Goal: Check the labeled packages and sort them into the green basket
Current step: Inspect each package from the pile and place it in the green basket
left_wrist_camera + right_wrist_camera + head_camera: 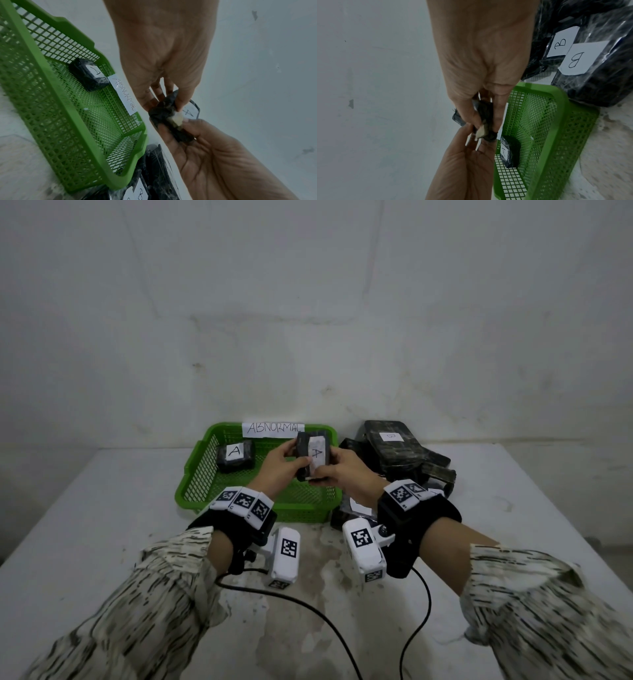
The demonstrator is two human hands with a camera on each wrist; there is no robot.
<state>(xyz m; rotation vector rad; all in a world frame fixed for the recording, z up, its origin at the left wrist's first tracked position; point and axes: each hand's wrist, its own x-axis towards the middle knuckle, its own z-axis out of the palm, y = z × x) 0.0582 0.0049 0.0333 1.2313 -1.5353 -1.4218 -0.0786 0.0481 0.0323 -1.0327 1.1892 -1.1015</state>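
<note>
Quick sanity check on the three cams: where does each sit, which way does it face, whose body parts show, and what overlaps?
Head: on the head, facing forward and down at the table; both sleeved forearms, wrist rigs, left hand and right hand show.
Left wrist: on the left wrist, looking along the left hand to the held package; the right hand shows too.
Right wrist: on the right wrist, looking along the right hand; the left hand shows below.
Shared: all three see the held package, the basket and the A package in it.

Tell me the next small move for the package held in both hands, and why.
Probably lower the held package into the green basket. Left hand and right hand grip it above the basket; its label reads A, like the package already inside.
</note>
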